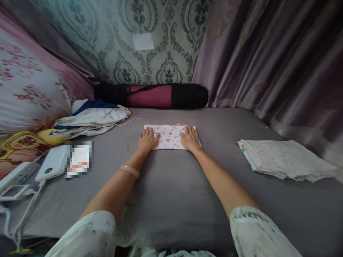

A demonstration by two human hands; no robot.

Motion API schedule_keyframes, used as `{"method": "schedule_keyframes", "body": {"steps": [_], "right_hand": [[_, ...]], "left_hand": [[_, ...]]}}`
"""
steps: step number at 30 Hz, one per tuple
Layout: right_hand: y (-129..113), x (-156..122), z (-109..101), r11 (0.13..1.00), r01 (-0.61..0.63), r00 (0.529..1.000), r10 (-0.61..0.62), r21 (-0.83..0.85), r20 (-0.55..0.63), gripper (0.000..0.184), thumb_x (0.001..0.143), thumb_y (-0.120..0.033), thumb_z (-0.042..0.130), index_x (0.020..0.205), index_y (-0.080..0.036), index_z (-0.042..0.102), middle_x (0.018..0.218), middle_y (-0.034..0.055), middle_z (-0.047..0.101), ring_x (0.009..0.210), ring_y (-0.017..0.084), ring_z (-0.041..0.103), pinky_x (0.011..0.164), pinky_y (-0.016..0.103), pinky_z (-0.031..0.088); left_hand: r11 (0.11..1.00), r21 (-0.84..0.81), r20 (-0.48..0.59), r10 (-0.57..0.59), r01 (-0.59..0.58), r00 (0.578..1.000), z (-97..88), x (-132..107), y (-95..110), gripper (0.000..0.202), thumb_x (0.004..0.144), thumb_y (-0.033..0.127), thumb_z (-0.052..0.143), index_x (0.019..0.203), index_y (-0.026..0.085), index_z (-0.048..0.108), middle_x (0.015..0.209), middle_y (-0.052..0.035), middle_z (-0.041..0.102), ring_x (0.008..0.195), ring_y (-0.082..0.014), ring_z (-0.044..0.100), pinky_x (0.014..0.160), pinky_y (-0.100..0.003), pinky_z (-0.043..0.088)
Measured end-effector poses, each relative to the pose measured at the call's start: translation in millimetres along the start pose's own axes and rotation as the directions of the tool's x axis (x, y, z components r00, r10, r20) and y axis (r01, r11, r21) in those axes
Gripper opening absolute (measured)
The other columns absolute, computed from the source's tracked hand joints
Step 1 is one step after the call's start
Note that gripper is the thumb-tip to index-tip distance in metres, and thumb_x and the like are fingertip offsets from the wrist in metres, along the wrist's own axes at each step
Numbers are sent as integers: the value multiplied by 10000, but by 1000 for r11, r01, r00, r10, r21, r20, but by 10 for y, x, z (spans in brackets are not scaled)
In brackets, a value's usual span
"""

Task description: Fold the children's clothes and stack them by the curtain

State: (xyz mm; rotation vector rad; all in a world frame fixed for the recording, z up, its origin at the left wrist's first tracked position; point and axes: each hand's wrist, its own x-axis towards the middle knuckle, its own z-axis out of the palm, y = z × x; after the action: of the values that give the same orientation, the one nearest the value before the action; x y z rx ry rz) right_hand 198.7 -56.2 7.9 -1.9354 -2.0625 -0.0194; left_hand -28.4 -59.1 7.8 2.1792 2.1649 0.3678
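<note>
– Grey sheet [171, 200] below, patterned wallpaper [169, 53] behind! And the hands?
– Left hand [148, 139] and right hand [190, 138] lie open, palms down, gripping nothing, on opposite ends of the folded heart-print cloth [169, 138], mid-sheet.
– Which step?
– Flattening, I'd judge; another fold would call for pinching an edge.

No text legible. Dark lettering [26, 140] on yellow printed item [16, 153]: unreadable. Round display [48, 171] on white power bank [55, 159]: too small.
</note>
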Motion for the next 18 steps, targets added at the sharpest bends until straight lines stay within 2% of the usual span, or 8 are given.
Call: {"method": "schedule_keyframes", "body": {"steps": [7, 14, 18], "right_hand": [[232, -26, -63, 1000, 26, 997, -27, 5, 67, 599, 978, -402, 273, 1450, -38, 324, 1525, 184, 304, 1413, 280, 240, 1126, 403, 212], [229, -25, -38, 999, 34, 998, -32, -24, 61, 605, 973, -397, 264, 1449, -29, 330, 1521, 182, 313, 1420, 283, 224, 1128, 419, 211], [217, 9, -71, 999, 24, 993, -18, -45, 121, 616, 975, -408, 249, 1460, -33, 310, 1528, 187, 294, 1423, 292, 215, 1132, 454, 190]], "left_hand": [[999, -16, 107, 46, -44, 993, -92, -42, -219, 666, 948, 538, 201, 1489, 154, 265, 1547, -153, 273, 1423, -288, 254, 1137, -480, 191], [997, 62, 140, 39, -48, 989, -91, -37, -232, 685, 951, 540, 141, 1505, 146, 227, 1559, -135, 247, 1428, -279, 246, 1145, -478, 200], [993, 84, 172, 62, -77, 983, -146, 16, -229, 677, 946, 550, 167, 1487, 155, 268, 1549, -148, 268, 1415, -317, 264, 1117, -545, 223]]}}
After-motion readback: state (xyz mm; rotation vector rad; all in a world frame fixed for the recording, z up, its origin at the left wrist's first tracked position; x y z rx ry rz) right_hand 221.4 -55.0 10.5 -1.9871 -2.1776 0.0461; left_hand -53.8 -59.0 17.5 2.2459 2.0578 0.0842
